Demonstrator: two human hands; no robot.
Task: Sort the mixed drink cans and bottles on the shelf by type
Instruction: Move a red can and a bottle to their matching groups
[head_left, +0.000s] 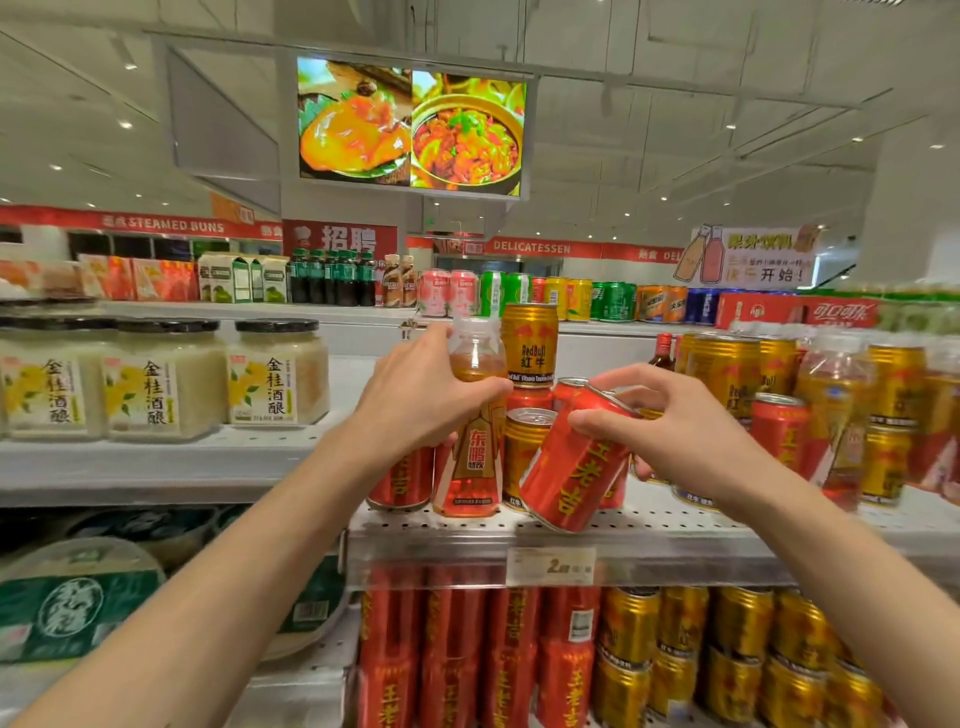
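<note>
Two grips, left hand (415, 395) on bottle (470, 447), right hand (670, 415) on tilted red can (574, 467)

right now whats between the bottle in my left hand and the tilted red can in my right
In the head view, a gold can stands on the shelf between the bottle and the tilted red can.

A glossy metal can (574, 462) is seen mid-frame, a clear shiny plastic bottle (471, 421) beside it, matt perforated metal shelf (649, 525) beneath.

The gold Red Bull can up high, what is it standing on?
The gold Red Bull can stands on red cans. The left hand and its bottle cover what lies below them.
</note>
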